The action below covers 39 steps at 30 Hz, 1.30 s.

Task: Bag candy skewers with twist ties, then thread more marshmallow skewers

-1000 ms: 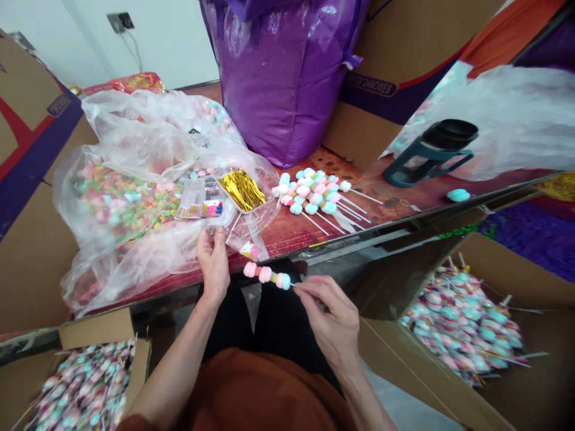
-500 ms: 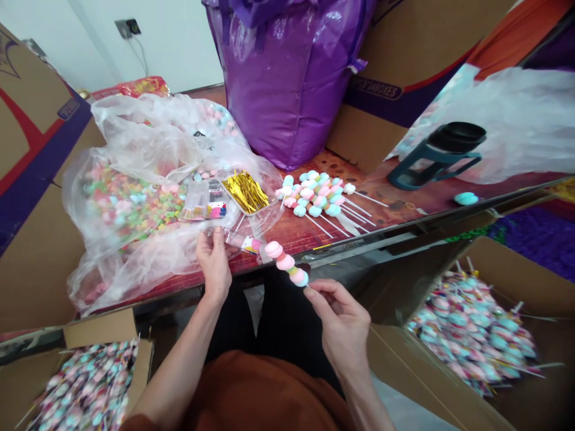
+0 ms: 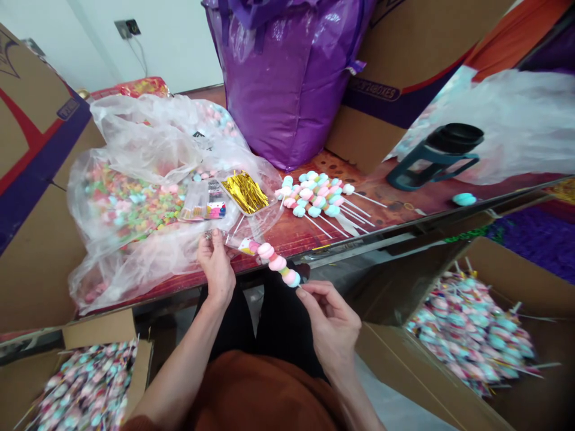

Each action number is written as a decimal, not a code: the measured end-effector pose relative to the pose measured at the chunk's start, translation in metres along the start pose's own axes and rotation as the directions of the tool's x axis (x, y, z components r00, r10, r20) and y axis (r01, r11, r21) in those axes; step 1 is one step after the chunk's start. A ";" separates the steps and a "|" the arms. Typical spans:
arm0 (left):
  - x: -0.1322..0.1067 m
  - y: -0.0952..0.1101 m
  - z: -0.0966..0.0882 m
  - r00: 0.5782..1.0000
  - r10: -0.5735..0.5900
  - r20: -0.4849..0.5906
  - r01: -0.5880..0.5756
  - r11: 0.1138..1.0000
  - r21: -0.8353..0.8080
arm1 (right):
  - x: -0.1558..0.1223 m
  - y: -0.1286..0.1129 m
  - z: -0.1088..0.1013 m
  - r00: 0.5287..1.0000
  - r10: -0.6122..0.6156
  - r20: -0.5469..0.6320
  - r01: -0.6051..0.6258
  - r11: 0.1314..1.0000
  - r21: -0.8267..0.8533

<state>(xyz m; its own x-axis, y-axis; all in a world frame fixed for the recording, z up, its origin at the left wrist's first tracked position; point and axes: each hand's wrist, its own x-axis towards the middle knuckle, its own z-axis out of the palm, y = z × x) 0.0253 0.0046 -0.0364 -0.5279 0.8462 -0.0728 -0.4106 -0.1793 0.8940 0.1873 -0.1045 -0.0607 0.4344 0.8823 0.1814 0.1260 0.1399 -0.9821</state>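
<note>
- Candy skewer [image 3: 278,263] slants by the table's [image 3: 287,232] front edge, long axis pointing tip forward-left
- Right hand [image 3: 335,320] pinches its near end, short of the table
- Left hand [image 3: 216,266] grips a wrapper [image 3: 245,245] at the table's edge

Soft light — blurred, stretched edges

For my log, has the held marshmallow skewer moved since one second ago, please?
Yes: the marshmallow skewer tilted, its far end swinging toward the gold twist ties.
</note>
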 end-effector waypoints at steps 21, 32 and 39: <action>-0.013 0.009 -0.004 0.976 -0.171 0.132 0.159 0.983 0.096 | -0.006 -0.001 0.006 0.955 -0.293 -0.056 0.270 0.930 -0.249; -0.015 0.002 -0.001 0.997 -0.063 0.048 0.061 0.997 0.045 | -0.007 0.002 -0.002 0.999 -0.052 0.003 0.052 0.994 -0.100; -0.019 0.009 0.000 0.978 -0.173 0.115 0.164 0.983 0.084 | 0.000 0.004 -0.003 0.991 0.137 -0.002 -0.137 0.990 0.026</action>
<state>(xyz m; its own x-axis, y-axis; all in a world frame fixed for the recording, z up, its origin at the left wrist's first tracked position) 0.0315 -0.0136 -0.0267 -0.3595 0.9166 -0.1749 -0.4280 0.0046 0.9038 0.1904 -0.1050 -0.0644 0.4489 0.8924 0.0447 0.0416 0.0291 -0.9987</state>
